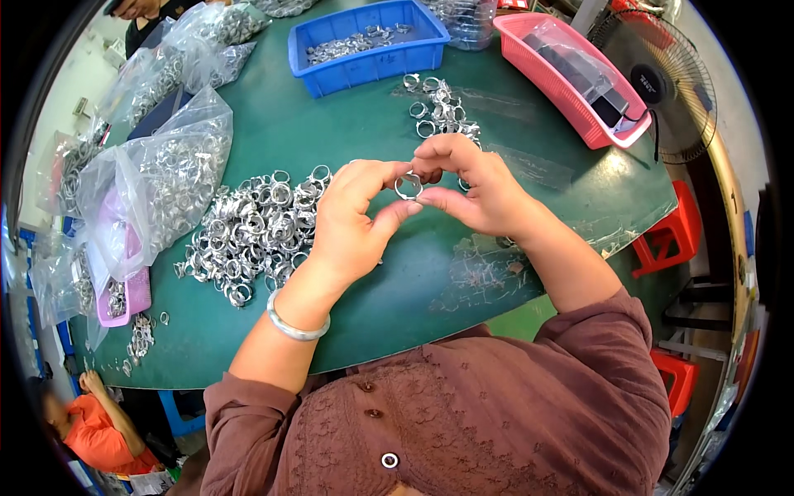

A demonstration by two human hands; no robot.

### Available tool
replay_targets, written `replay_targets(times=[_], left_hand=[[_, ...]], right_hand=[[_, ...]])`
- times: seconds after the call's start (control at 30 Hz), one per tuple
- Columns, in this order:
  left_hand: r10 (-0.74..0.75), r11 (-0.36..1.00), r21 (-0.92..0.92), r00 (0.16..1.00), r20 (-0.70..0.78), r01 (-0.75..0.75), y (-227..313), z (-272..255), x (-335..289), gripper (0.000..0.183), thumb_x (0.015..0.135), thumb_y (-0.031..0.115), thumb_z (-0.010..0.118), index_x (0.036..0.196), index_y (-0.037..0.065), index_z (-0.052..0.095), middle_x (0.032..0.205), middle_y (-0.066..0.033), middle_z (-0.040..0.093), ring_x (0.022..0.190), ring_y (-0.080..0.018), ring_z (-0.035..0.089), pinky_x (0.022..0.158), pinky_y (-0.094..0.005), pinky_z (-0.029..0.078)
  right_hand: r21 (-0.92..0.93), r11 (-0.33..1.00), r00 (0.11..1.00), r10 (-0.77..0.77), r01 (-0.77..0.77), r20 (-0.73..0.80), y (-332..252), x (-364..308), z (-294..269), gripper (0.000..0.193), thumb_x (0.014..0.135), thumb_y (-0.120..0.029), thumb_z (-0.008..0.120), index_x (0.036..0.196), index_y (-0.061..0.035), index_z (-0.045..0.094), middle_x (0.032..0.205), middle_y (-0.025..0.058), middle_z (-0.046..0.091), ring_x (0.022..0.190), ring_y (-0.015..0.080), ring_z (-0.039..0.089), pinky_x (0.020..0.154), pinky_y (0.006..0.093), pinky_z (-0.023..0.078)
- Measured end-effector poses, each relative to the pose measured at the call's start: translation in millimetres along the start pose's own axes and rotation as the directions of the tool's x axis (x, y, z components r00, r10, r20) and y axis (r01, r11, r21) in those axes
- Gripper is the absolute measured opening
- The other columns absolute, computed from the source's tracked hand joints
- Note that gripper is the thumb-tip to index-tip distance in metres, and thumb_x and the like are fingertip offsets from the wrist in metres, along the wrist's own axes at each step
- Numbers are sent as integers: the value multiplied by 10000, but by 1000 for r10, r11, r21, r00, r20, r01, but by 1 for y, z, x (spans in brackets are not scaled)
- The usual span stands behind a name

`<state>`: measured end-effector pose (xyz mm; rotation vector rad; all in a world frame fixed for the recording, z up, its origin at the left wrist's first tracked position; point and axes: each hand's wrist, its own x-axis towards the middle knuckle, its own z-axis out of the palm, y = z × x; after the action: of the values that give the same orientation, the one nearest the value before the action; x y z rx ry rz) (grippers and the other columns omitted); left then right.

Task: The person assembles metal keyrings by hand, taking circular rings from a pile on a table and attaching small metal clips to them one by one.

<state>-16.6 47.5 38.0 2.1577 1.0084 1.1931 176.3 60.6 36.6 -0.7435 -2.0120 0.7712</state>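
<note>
A silver ring is pinched between the fingertips of both hands, above the green table. My left hand grips it with thumb and forefinger from the left. From the right, my right hand holds its edge, thumb below and fingers curled above. Beside my left hand lies a big heap of silver rings. A smaller group of rings is spread just beyond my right hand, partly hidden by it.
At the back, a blue bin holds loose rings. A pink basket with dark items and a fan stand at right. Clear bags of rings and a purple basket fill the left. Two people sit nearby.
</note>
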Motion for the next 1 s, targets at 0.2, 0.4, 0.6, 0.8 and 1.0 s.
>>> replay_targets(times=[0.2,0.4,0.6,0.8,1.0], left_hand=[[-160,959,-243,987,-36,146,-2,1,-3,328,675,91,738,965,22,601,833,-51,570,791,-155,528,732,-278,440],[-194,950,-259,979,-57,173,-3,2,-5,309,668,97,753,904,11,573,855,-53,563,784,-144,521,745,-271,440],[-246,856,-467,969,13,224,-3,4,-7,381,729,-52,634,1057,25,457,969,-67,537,838,-108,522,763,-243,446],[-421,686,-629,905,64,364,3,3,-7,378,764,-43,593,1108,12,448,951,-65,531,827,-101,549,697,-219,470],[-517,613,-564,821,243,553,4,-4,-6,237,829,29,523,1064,-9,523,937,-58,544,780,-116,560,652,-225,470]], right_hand=[[-112,994,996,8,-18,-93,21,5,-13,352,740,-73,670,1062,-37,535,945,102,593,861,248,585,763,340,467],[-762,644,993,117,-65,14,35,0,-11,253,695,-101,672,946,-89,644,1070,78,534,1048,270,448,880,401,360],[-730,676,986,164,-100,17,39,2,-12,143,703,-84,655,846,-85,656,1030,64,552,1056,258,446,879,384,350],[-723,677,985,167,-140,-34,36,3,-10,344,687,-45,656,1021,-81,581,1031,61,576,1036,261,456,878,394,338],[-695,703,984,177,-152,-36,34,4,-13,453,665,-30,671,1096,-80,541,975,56,606,1004,249,480,884,391,332]])
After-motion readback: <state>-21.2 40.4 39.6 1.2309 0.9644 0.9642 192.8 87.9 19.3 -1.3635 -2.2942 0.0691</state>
